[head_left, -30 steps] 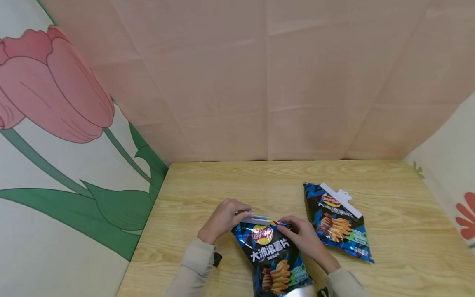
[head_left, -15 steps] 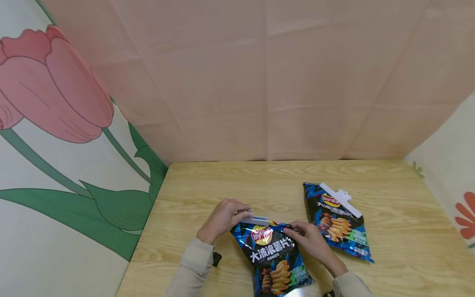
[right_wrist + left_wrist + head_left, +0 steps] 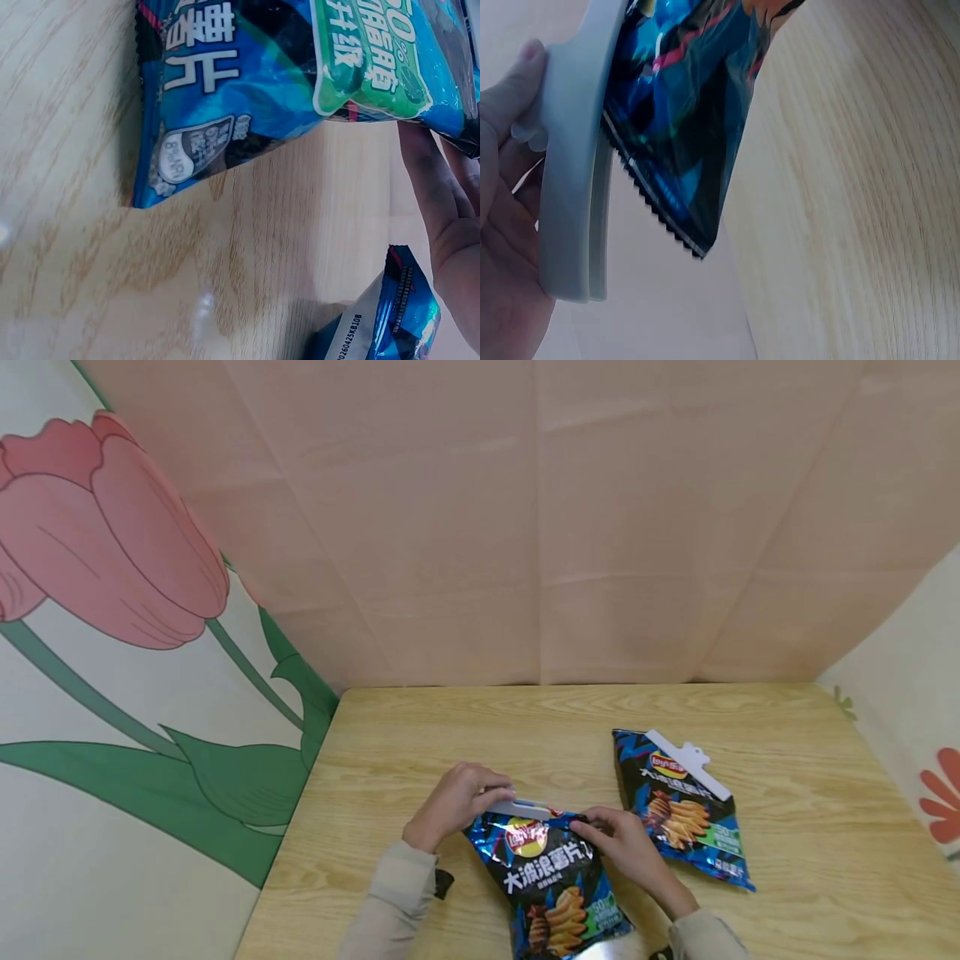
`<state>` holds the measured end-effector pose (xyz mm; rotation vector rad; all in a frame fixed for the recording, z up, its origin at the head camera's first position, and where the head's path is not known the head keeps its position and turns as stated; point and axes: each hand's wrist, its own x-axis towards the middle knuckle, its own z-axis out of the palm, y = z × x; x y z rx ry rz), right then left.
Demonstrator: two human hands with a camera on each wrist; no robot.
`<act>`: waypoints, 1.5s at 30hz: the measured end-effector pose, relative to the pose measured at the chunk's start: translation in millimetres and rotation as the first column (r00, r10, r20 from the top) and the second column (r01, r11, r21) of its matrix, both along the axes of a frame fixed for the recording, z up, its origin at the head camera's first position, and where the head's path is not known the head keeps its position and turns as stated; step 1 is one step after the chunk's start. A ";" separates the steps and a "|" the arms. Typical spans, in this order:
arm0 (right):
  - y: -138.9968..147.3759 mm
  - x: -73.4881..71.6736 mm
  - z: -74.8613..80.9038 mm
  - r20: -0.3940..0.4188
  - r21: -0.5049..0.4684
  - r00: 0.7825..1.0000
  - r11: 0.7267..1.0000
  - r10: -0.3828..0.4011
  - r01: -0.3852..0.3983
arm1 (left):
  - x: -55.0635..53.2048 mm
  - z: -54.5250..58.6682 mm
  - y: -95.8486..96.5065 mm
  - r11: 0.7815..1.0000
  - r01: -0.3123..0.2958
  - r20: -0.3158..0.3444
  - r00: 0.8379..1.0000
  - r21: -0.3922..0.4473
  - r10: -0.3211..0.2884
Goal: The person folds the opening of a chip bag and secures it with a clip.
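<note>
My left hand (image 3: pixel 461 802) holds a white bag clip (image 3: pixel 519 810) along the top edge of a blue-and-black potato chip bag (image 3: pixel 551 877). In the left wrist view the thumb and fingers grip the tab of the clip (image 3: pixel 570 172). The clip's two long bars stand slightly apart at the near end, and the bag's serrated corner (image 3: pixel 682 217) sticks out beside them. Whether the bag's edge lies between the bars farther up is hard to see. At the bag's upper right corner, my right hand (image 3: pixel 626 843) pinches the foil between thumb and fingers.
To the right, a second chip bag (image 3: pixel 678 827) lies on the wooden table (image 3: pixel 405 735), a white clip (image 3: pixel 693 762) slanting across its top. A pink cloth (image 3: pixel 540 527) hangs behind the table, and a flower-patterned wall (image 3: pixel 187 827) borders the left.
My right hand has slid rightward from the bag's top edge to its corner. The left hand and its clip have shifted only slightly to the right. The second bag stays put.
</note>
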<state>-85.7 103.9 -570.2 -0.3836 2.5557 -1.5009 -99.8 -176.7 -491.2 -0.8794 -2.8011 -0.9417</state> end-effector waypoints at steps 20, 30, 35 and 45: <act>3.4 0.7 3.4 0.082 -0.096 0.993 0.992 0.087 -0.079 | -1.9 -9.7 20.5 1.000 0.001 0.041 0.999 0.024 -0.002; 4.6 1.4 6.5 0.131 -0.185 0.983 0.977 0.128 -0.102 | -2.2 -12.9 29.9 0.999 0.030 0.058 0.998 0.033 -0.032; 4.8 0.0 5.8 0.116 -0.193 0.982 0.973 0.150 -0.126 | -2.4 -13.5 33.9 0.998 0.031 0.094 0.995 0.051 -0.036; 6.2 -2.0 4.5 0.128 -0.215 0.974 0.964 0.185 -0.155 | -4.4 -14.8 38.5 0.998 0.042 0.113 0.992 0.052 -0.047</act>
